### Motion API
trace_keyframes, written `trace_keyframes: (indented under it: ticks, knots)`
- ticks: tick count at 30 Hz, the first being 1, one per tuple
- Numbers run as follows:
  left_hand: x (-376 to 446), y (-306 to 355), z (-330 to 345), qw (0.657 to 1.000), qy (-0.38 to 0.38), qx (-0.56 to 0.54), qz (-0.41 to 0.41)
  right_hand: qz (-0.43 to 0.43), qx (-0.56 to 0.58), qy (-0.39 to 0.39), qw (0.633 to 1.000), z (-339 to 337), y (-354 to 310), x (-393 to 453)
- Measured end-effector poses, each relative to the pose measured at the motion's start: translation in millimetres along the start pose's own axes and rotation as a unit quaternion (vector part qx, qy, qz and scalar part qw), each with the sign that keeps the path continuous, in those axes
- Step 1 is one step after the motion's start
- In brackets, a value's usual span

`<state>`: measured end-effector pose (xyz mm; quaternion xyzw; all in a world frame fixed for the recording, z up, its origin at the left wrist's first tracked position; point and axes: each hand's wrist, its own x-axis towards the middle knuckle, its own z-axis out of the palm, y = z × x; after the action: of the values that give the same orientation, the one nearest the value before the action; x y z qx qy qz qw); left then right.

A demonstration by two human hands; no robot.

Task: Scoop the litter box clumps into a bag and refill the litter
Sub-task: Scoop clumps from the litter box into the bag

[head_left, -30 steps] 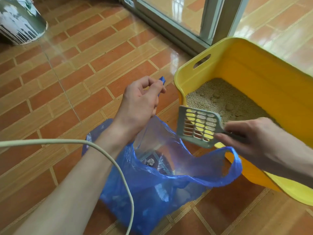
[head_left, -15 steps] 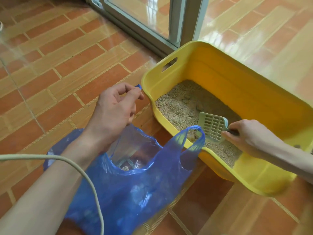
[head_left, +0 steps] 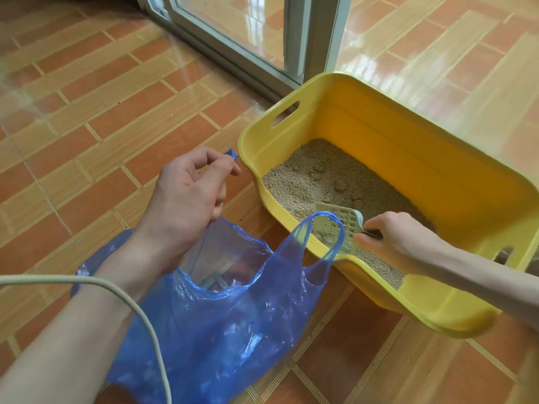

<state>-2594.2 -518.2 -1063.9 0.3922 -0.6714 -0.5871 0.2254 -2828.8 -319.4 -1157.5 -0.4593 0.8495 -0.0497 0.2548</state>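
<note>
A yellow litter box (head_left: 414, 158) sits on the tiled floor, holding tan litter (head_left: 309, 176) with a few clumps (head_left: 339, 185). My right hand (head_left: 399, 240) grips the handle of a pale slotted scoop (head_left: 347, 225), whose blade lies low in the litter near the box's front wall. A blue plastic bag (head_left: 233, 310) stands open just left of the box. My left hand (head_left: 186, 193) pinches one bag handle and holds it up; the other handle loop (head_left: 320, 237) rises in front of the scoop and hides part of it.
A sliding glass door with a grey frame (head_left: 318, 39) stands behind the box. A pale cable (head_left: 140, 313) crosses over my left forearm. Orange and tan floor tiles (head_left: 96, 112) spread out to the left and front.
The scoop went from above the bag's mouth down into the litter box, then moved a little toward the near wall. My left hand kept hold of the bag handle. The view shifted right.
</note>
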Motion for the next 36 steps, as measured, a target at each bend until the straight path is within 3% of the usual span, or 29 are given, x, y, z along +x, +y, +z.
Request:
trace_keyframes:
  ticks: [5,9,17,28,36]
  knots:
    - [-1,0,-2,1.000,0.000,0.001,0.001,0.039,0.148,-0.034,0.988,6,-2,7]
    - [-3,0,-3,1.000,0.000,-0.004,0.000,0.096,0.338,-0.078,0.933,13,-4,14]
    - [-5,0,-5,1.000,0.003,-0.005,-0.001,0.117,0.487,-0.062,0.863,12,-4,18]
    - [-4,-1,-5,1.000,0.002,-0.007,0.001,0.059,0.496,-0.063,0.864,12,-16,15]
    - [-5,0,-7,1.000,0.006,-0.011,0.001,0.096,0.500,-0.042,0.860,2,-12,13]
